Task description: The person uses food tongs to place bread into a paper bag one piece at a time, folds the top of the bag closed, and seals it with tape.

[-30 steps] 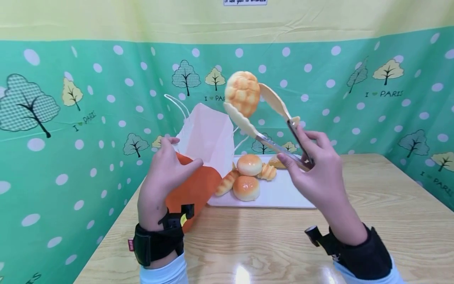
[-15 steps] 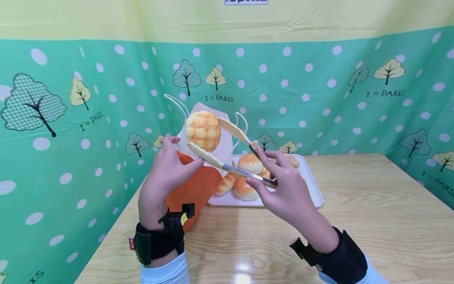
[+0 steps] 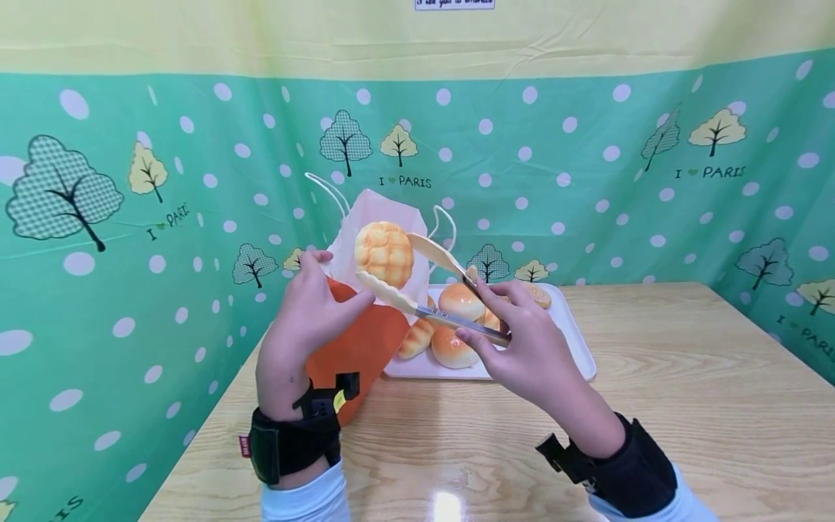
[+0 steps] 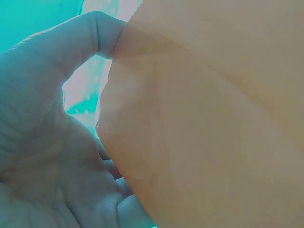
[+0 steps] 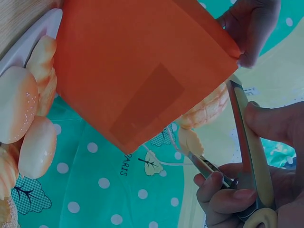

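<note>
My left hand (image 3: 296,330) grips the mouth of an orange paper bag (image 3: 355,344) with a pale inside and white string handles. The bag leans, its mouth tipped up and spread. In the left wrist view the thumb (image 4: 76,40) passes behind the paper's edge, and the fingertips are hidden. With my right hand (image 3: 531,344) I hold food tongs (image 3: 453,320), metal with cream tips. Between those tips sits a round golden bun (image 3: 383,254) with a criss-cross top, right at the bag's mouth. From the right wrist view, the bag's wall partly hides this bun (image 5: 206,111).
Behind the bag and tongs, a white tray (image 3: 577,355) carries several breads, among them a glossy round bun (image 3: 453,348) and a ridged roll (image 3: 416,339). The wooden table (image 3: 685,406) extends to the right. A green patterned curtain (image 3: 587,217) hangs behind and at the sides.
My right hand has swung left and down, bringing the tongs and bun from above the tray to the bag's mouth. The left hand and bag have stayed in place.
</note>
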Tool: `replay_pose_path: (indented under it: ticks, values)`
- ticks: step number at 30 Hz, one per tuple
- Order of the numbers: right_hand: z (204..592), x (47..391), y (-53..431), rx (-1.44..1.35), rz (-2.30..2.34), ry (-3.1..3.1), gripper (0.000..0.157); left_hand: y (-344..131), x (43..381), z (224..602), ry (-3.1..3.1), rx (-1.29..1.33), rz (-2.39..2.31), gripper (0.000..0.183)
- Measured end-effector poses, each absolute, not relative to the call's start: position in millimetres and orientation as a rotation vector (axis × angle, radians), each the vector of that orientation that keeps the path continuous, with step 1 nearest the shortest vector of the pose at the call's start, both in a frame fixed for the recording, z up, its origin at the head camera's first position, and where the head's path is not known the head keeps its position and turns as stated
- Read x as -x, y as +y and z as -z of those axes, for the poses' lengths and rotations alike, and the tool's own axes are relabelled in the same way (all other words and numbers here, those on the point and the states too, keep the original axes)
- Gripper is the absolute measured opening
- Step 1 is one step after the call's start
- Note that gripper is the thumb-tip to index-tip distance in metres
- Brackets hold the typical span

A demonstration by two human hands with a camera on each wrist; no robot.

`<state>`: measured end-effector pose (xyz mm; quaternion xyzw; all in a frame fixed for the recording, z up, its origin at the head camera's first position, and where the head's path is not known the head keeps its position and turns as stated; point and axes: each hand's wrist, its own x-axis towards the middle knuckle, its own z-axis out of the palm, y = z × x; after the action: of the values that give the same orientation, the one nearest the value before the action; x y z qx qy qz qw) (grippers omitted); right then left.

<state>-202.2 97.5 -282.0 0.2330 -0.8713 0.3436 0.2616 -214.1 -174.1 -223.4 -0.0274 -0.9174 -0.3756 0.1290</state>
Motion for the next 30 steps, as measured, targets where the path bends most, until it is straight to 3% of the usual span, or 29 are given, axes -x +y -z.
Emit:
replay_pose_path:
  ticks: [24, 30]
  values:
    - [280.9, 206.9, 100.6, -0.627, -0.894, -2.281, 0.073, -180.7, 218.4, 227.0, -2.651, 0.064, 1.115, 0.086]
    - [275.5, 207.4, 109.2, -0.604, -0.919, -2.213, 0.070, -182.0, 221.0, 228.1, -2.593, -0.018, 1.150, 0.077]
